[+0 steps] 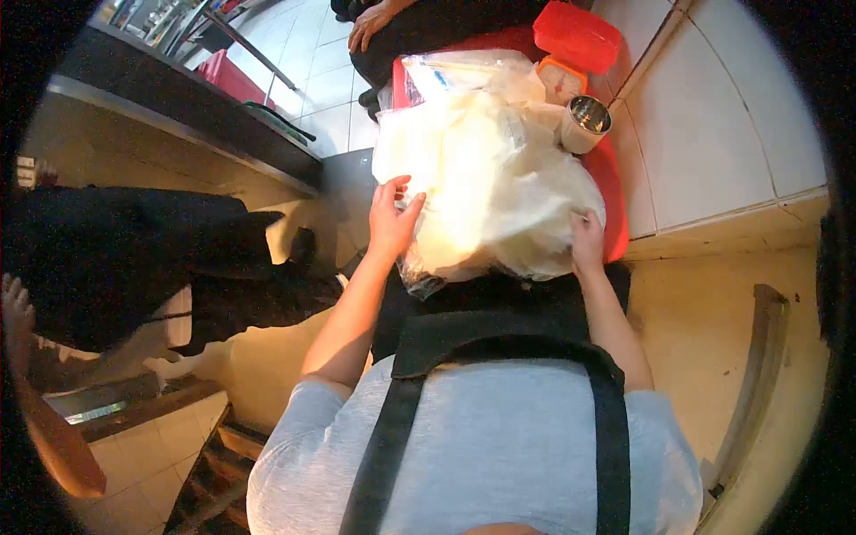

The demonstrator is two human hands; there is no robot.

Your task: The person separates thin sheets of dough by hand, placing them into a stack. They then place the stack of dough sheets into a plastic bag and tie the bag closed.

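Observation:
A large, pale plastic bag [481,169] lies spread in front of me over a red surface, its contents cream-white and blurred by glare. At its left edge is my left hand [392,218], fingers curved and apart, with nothing visibly gripped. My right hand [586,239] pinches the bag's plastic near its right edge. Another clear plastic bag [464,69] with blue print lies at the far end. Just past the right side stands a cup [584,127] with a shiny metal inside. Beside it is an orange kitchen scale [562,82].
A red plastic basket [578,36] sits behind the scale against the tiled wall [704,116]. Across from me sits a person in dark clothes [428,36]. Another person in black [116,259] is at the left. Wooden stairs [223,464] lie lower left.

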